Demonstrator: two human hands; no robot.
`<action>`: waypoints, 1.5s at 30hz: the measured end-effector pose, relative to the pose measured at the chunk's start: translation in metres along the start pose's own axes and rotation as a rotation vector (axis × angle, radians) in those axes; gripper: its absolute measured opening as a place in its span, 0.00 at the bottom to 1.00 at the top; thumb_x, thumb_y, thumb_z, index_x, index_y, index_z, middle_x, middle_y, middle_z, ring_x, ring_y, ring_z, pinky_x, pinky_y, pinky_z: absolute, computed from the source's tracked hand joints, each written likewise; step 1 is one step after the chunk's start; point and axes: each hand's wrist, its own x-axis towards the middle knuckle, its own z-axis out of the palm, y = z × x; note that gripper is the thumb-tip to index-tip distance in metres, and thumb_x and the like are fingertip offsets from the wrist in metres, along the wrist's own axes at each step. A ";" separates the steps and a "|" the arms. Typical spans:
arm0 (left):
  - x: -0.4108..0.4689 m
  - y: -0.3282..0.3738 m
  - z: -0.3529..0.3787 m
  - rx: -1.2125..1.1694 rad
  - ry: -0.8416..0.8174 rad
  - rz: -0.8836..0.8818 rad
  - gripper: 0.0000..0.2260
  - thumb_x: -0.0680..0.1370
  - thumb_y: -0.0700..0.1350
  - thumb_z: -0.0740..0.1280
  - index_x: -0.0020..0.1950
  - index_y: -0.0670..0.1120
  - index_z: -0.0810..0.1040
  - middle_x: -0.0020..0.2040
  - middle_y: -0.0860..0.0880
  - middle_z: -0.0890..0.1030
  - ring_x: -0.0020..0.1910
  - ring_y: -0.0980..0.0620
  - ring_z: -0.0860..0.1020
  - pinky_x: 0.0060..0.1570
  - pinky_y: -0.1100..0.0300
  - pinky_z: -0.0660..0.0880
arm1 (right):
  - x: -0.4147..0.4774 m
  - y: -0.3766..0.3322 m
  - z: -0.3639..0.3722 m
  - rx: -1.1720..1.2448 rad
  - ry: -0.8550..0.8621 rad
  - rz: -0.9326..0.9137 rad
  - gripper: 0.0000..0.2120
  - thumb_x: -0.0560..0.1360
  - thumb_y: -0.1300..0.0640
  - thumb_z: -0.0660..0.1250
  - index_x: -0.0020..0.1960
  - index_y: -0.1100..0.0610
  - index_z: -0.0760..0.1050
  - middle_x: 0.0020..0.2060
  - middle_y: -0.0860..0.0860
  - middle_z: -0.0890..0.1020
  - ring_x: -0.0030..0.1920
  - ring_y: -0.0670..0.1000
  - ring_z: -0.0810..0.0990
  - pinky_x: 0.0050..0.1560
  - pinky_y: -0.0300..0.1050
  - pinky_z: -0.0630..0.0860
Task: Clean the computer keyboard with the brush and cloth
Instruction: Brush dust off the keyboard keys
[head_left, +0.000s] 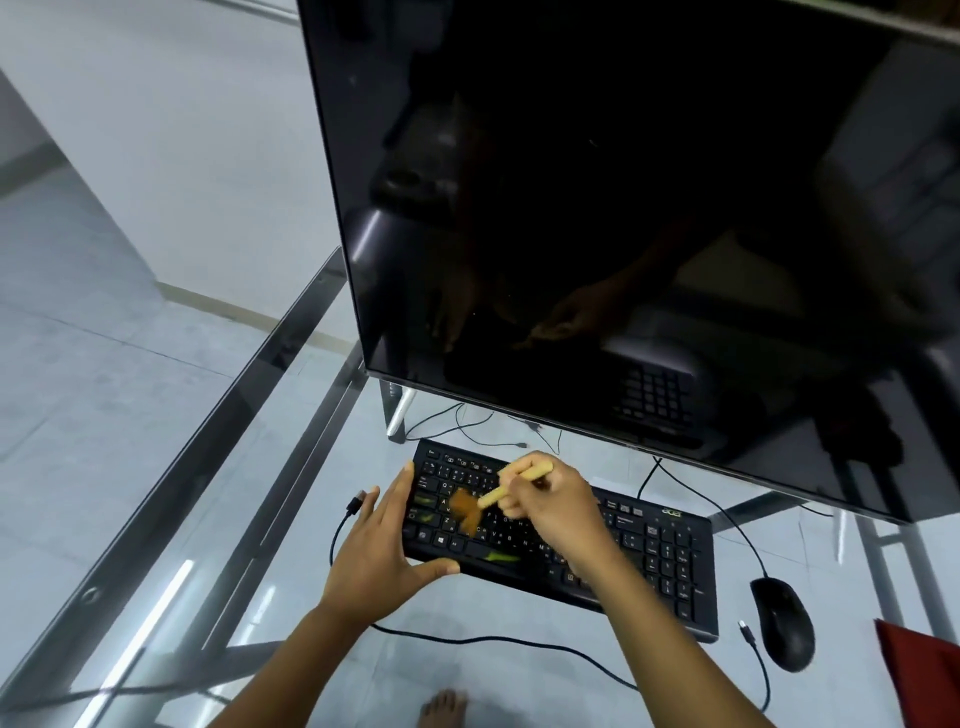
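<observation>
Glass forms the top of my table (208, 493), clear enough that the pale grey tiled floor (104, 364) and the table's metal bars show straight through it. Toward the left edge a black cable (340, 525) lies loose, its plug end just beside my fingertips. My left hand (384, 545) is flat, with the fingers straight along the left end of the keyboard (649, 561) and the thumb pressed to its near edge. Through the glass my bare foot (441, 709) shows on the tiles. The black keyboard lies slanted just in front of the dark monitor (623, 208). My right hand (550, 506) is curled round the pale handle of the brush (514, 486), whose orange bristles are a blur on the left-hand keys. Green marks on the keys are too blurred to name. Right of the keyboard sits a black mouse (784, 621), and at the table's right edge a red cloth (919, 665), partly cut off.
</observation>
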 end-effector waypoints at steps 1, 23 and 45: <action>0.000 0.000 0.000 0.005 -0.008 -0.001 0.54 0.64 0.73 0.69 0.79 0.51 0.46 0.77 0.56 0.59 0.74 0.62 0.49 0.74 0.59 0.46 | 0.001 0.000 0.001 -0.046 0.060 -0.033 0.07 0.77 0.62 0.65 0.44 0.53 0.79 0.36 0.48 0.85 0.35 0.53 0.81 0.38 0.42 0.79; -0.003 0.000 -0.001 -0.049 -0.003 -0.069 0.49 0.67 0.74 0.65 0.79 0.53 0.47 0.74 0.63 0.57 0.74 0.54 0.61 0.68 0.54 0.66 | 0.013 -0.018 0.034 -0.063 0.018 -0.106 0.06 0.79 0.57 0.65 0.51 0.51 0.81 0.40 0.42 0.83 0.35 0.41 0.78 0.35 0.29 0.73; -0.002 -0.003 0.001 -0.014 -0.001 -0.015 0.52 0.65 0.73 0.68 0.79 0.53 0.47 0.73 0.55 0.65 0.71 0.53 0.64 0.68 0.52 0.68 | -0.027 0.030 -0.020 -0.064 0.016 -0.044 0.06 0.80 0.61 0.62 0.47 0.56 0.77 0.40 0.47 0.85 0.40 0.48 0.83 0.44 0.40 0.81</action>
